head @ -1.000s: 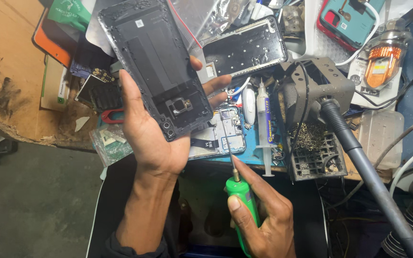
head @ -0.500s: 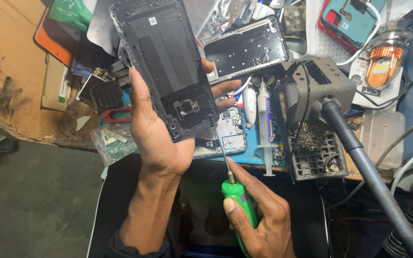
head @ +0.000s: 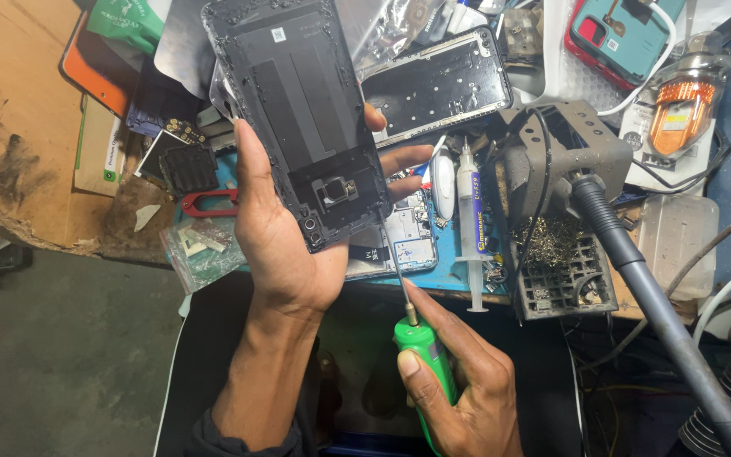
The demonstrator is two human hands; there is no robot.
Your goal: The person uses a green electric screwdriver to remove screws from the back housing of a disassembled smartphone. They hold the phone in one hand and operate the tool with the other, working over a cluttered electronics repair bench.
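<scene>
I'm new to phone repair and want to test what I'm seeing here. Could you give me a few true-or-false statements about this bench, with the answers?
1. The left hand holds a dark phone back panel. True.
2. The right hand grips a red screwdriver. False: the screwdriver has a green handle.
3. The screwdriver tip points up toward the panel's lower edge. True.
4. A syringe lies on the bench right of the panel. True.
5. The panel lies flat on the bench. False: it is held up, above the clutter.
6. The phone in the teal case is in the right hand. False: it lies at the bench's far right.
</scene>
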